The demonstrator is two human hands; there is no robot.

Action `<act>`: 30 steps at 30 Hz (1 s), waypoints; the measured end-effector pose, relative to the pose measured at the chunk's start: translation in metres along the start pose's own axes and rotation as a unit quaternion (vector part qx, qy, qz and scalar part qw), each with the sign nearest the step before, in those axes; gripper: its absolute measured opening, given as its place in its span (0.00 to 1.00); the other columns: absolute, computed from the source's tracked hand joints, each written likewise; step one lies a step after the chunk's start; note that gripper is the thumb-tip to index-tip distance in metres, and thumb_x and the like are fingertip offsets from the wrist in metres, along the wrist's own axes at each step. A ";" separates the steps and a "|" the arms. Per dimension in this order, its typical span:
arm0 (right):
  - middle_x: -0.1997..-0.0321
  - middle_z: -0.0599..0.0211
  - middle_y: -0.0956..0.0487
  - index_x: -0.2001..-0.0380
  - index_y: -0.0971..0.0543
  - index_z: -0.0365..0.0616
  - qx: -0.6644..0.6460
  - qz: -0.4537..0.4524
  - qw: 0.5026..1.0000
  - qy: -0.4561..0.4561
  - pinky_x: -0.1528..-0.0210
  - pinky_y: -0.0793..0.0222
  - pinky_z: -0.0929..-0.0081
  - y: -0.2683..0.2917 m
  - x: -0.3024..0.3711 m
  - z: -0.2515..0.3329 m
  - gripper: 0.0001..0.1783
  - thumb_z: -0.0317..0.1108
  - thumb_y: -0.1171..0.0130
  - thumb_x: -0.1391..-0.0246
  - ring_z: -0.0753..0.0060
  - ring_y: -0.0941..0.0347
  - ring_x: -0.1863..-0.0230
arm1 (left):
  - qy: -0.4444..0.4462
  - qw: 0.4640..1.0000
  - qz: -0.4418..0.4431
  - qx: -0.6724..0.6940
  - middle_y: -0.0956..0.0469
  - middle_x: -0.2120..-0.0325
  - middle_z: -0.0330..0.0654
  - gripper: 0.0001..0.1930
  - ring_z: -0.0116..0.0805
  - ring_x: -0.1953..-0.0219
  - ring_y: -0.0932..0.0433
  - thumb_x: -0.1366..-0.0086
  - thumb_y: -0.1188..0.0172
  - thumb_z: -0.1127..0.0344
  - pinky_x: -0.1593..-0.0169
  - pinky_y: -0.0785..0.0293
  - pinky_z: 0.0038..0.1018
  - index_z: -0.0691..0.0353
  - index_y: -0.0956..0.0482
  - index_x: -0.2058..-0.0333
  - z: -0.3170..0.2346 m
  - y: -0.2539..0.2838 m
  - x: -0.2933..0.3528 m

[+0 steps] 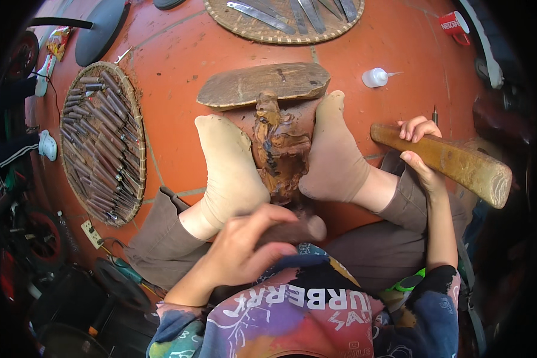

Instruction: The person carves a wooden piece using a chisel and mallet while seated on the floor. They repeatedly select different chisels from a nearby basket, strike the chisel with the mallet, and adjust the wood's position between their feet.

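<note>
A brown, intricately carved piece of wood (280, 149) stands between my two sock-covered feet (230, 161), which press against its sides. My left hand (238, 241) is just below the carving, its thumb and fingers curved apart. Close to those fingertips is a round wooden handle (310, 228), smeared by motion; whether the fingers touch it I cannot tell. Out to the right, my right hand (420, 143) grips a long wooden mallet (453, 158), fingers over the top and thumb below. The mallet's thick end points toward the lower right.
A thick wooden board (262, 85) lies beyond the carving. On the left is a woven tray (140, 131) of wood-handled chisels; another woven tray (268, 36) at the top holds metal blades. A squeeze bottle (375, 77) and a red mug (453, 27) are on the right.
</note>
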State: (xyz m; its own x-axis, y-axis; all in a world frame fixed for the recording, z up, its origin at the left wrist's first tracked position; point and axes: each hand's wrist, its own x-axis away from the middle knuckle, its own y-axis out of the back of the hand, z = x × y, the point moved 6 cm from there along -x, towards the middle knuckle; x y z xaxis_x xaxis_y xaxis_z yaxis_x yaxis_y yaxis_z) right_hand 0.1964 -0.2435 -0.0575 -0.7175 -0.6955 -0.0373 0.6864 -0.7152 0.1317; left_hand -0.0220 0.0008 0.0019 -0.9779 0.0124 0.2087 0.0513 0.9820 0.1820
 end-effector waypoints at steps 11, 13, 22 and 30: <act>0.64 0.66 0.31 0.63 0.34 0.46 0.004 0.000 1.000 0.008 0.29 0.49 0.51 -0.004 -0.007 0.006 0.19 0.20 0.36 0.53 0.68 0.31 0.54 | 0.154 0.843 -0.512 -0.053 0.26 0.79 0.38 0.19 0.21 0.80 0.31 0.24 0.56 0.53 0.76 0.36 0.18 0.64 0.33 0.51 0.128 0.217 0.164; 0.61 0.64 0.32 0.61 0.34 0.45 0.006 -0.001 1.000 0.004 0.27 0.52 0.49 0.001 0.000 0.001 0.20 0.20 0.37 0.53 0.66 0.32 0.51 | 0.226 0.803 -0.531 -0.150 0.26 0.82 0.37 0.21 0.22 0.81 0.32 0.26 0.53 0.49 0.75 0.36 0.21 0.65 0.32 0.55 0.151 0.253 0.187; 0.57 0.63 0.34 0.59 0.35 0.42 -0.005 -0.035 0.993 -0.110 0.28 0.51 0.57 0.009 0.014 -0.020 0.16 0.21 0.41 0.48 0.68 0.36 0.47 | 0.322 0.735 -0.538 -0.259 0.17 0.67 0.52 0.31 0.45 0.60 0.17 0.42 0.38 0.47 0.54 0.25 0.34 0.70 0.25 0.52 0.200 0.311 0.179; 0.58 0.62 0.32 0.60 0.34 0.43 0.004 -0.006 0.999 -0.048 0.30 0.50 0.57 0.010 0.009 -0.020 0.16 0.20 0.41 0.49 0.64 0.35 0.46 | 0.330 0.721 -0.552 -0.260 0.16 0.72 0.46 0.31 0.36 0.73 0.15 0.42 0.36 0.44 0.57 0.23 0.33 0.65 0.24 0.51 0.198 0.330 0.168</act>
State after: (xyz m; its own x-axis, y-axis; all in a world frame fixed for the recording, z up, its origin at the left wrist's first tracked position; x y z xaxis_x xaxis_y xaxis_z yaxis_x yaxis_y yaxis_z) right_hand 0.1992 -0.2580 -0.0766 -0.7338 -0.6769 0.0566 0.6772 -0.7224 0.1399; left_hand -0.2093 0.3639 -0.0931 -0.1810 -0.9826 0.0416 -0.4476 0.1200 0.8862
